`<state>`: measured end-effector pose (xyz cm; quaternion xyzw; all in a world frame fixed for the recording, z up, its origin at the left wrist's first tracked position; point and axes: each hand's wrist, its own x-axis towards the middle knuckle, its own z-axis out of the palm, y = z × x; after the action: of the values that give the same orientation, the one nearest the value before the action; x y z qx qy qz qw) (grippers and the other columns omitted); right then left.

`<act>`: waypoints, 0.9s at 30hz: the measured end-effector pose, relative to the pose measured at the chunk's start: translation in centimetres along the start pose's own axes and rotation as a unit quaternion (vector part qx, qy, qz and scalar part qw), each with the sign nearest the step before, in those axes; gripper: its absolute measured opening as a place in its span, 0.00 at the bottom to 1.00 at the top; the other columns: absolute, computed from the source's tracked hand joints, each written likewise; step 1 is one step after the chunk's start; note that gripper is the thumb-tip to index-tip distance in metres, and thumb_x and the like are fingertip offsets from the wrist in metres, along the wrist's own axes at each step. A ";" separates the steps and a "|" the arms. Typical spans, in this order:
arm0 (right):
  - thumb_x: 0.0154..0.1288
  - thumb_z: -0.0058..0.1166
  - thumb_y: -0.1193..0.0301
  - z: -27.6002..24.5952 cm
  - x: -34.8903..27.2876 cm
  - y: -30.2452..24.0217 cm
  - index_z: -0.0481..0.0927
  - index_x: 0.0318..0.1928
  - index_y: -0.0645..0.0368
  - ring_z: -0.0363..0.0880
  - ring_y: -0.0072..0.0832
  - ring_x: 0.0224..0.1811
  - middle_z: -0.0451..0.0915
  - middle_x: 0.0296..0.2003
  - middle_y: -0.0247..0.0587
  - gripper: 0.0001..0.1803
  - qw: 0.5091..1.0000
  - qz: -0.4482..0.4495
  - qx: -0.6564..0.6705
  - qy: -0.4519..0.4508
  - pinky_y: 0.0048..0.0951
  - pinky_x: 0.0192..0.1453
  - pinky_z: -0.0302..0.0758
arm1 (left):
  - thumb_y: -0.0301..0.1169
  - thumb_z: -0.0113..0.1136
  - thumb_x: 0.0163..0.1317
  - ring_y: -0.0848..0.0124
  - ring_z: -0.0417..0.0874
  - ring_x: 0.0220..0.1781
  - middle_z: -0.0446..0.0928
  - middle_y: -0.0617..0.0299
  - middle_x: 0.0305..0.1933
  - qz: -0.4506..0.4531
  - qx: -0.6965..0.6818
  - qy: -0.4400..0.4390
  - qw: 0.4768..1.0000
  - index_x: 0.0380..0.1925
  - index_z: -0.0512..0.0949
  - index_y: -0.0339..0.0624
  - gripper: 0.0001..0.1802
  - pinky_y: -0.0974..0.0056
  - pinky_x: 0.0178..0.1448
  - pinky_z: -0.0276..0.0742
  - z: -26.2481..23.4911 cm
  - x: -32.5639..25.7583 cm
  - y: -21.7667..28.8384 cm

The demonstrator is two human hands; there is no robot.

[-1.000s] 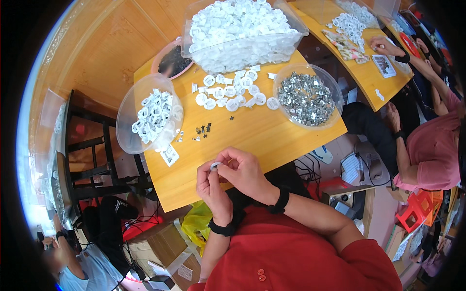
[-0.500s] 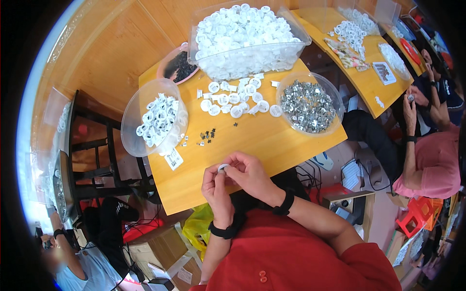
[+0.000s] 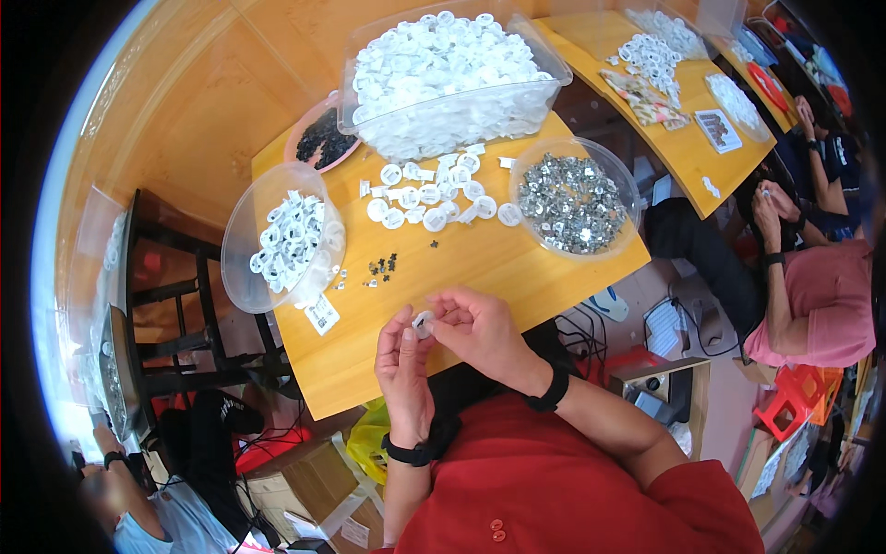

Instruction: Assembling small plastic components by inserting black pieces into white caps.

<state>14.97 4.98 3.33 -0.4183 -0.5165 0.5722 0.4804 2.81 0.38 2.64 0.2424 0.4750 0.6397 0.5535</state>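
Observation:
Above the near edge of the table, a small round white plastic piece [image 3: 423, 322] with a dark spot in it is pinched between my two hands. My right hand [image 3: 480, 334] grips its right side with thumb and forefinger. At its left edge are the thumb and fingertips of my left hand [image 3: 404, 374]. Farther back on the table lie several loose white discs with tabs [image 3: 435, 219]. Small dark parts [image 3: 383, 268] are scattered left of centre.
A clear tub of white pieces [image 3: 238, 249] stands left; a clear tub of small metal parts [image 3: 580, 208] stands right. Behind are a large clear bin of white pieces [image 3: 461, 115] and a pink bowl of black parts [image 3: 323, 138]. A person in pink [image 3: 817, 305] works at the right.
My left fingers have loosened and spread a little, so more of the white piece shows. The view has shifted slightly, moving the table's things left in the picture.

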 end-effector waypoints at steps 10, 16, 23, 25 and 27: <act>0.58 0.57 0.75 -0.1 -0.3 -0.9 0.78 0.32 0.65 0.82 0.33 0.27 0.81 0.26 0.46 0.05 0.994 -0.066 -0.090 0.015 0.28 0.30 0.77 | 0.28 0.54 0.67 0.76 0.77 0.48 0.77 0.62 0.49 0.001 0.024 0.004 1.000 0.54 0.73 0.37 0.16 0.69 0.55 0.72 0.1 -0.2 0.0; 0.58 0.56 0.75 0.0 -0.3 -0.2 0.78 0.31 0.64 0.81 0.36 0.28 0.79 0.27 0.46 0.05 0.988 -0.079 -0.128 0.010 0.31 0.32 0.77 | 0.27 0.55 0.66 0.77 0.75 0.49 0.77 0.63 0.47 -0.014 0.017 -0.002 1.000 0.51 0.74 0.37 0.14 0.71 0.56 0.69 -0.3 0.1 -0.6; 0.59 0.56 0.76 0.3 -0.5 0.4 0.77 0.33 0.64 0.80 0.32 0.27 0.79 0.28 0.43 0.04 0.984 -0.107 -0.143 0.007 0.27 0.31 0.77 | 0.26 0.55 0.66 0.77 0.75 0.48 0.77 0.64 0.45 0.021 0.025 -0.024 0.999 0.48 0.73 0.37 0.12 0.70 0.56 0.68 -0.7 0.4 -1.2; 0.59 0.56 0.76 0.3 -0.5 0.8 0.76 0.33 0.64 0.80 0.32 0.27 0.78 0.27 0.43 0.04 0.986 -0.101 -0.134 0.010 0.27 0.31 0.76 | 0.26 0.54 0.66 0.77 0.75 0.48 0.76 0.64 0.45 0.033 0.033 -0.029 0.999 0.48 0.73 0.37 0.11 0.70 0.56 0.68 -0.6 0.5 -1.4; 0.59 0.56 0.76 0.4 -0.5 1.0 0.76 0.33 0.64 0.79 0.32 0.27 0.78 0.27 0.43 0.04 0.988 -0.095 -0.124 0.013 0.28 0.31 0.76 | 0.27 0.53 0.67 0.77 0.74 0.47 0.76 0.64 0.44 0.056 0.073 -0.024 0.996 0.47 0.73 0.37 0.10 0.70 0.56 0.68 -0.2 0.5 -1.7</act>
<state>14.59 4.46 2.40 -0.4309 -0.6146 0.4498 0.4840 3.28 0.66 0.99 0.3232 0.4927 0.6274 0.5090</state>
